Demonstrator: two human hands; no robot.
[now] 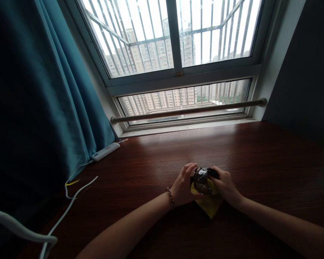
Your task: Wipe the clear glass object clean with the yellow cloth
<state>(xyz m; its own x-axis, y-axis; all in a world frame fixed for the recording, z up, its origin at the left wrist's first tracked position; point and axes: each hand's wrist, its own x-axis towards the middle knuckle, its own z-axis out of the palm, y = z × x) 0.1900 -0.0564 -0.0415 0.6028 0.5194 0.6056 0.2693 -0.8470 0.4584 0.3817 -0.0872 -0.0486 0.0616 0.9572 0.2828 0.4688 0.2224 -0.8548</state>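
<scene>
A shiny, rounded, dark object (201, 180), glass-like or metallic, is held between my hands just above the wooden surface; its exact kind is hard to make out. My left hand (184, 185), with a beaded bracelet at the wrist, curves around its left side. On the other side, my right hand (226, 185) grips a black part (213, 173) that looks like its handle. A yellow cloth (210, 208) hangs or lies under the object, one corner pointing toward me. Some of the object is hidden by my fingers.
The reddish-brown wooden surface (156, 154) runs up to a barred window with a horizontal rail (189, 110). At left are a blue curtain (70, 90), a white power strip (106, 151) and a loose white cable (70, 205). A dark wall stands at right.
</scene>
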